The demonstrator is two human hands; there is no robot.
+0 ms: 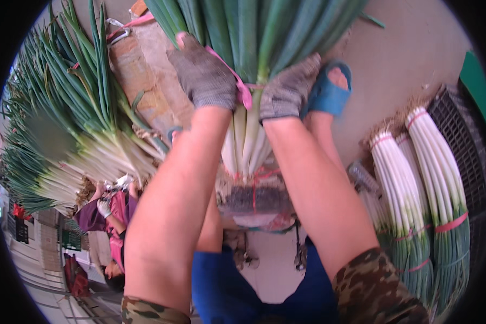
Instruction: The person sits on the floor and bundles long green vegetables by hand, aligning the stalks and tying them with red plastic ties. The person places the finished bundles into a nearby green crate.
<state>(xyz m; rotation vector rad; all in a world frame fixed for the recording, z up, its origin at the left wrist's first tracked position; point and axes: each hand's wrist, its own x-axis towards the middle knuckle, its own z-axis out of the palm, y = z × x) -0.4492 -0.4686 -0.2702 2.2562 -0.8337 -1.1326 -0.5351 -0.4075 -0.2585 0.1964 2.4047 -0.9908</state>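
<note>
A big bundle of long green onions lies in front of me, white root ends towards me and dark green leaves away. A pink tie runs around its middle. My left hand, in a grey knit glove, grips the bundle's left side beside the tie. On the right side, my gloved right hand is pressed against the stalks, its fingers partly hidden by the leaves. Near me, a red string passes by the root ends and hangs over a dark low support.
Loose green onions are heaped at the left, where a co-worker sits. Tied bundles of green onions lie at the right beside a black plastic crate. My foot in a blue slipper is just beyond my right hand.
</note>
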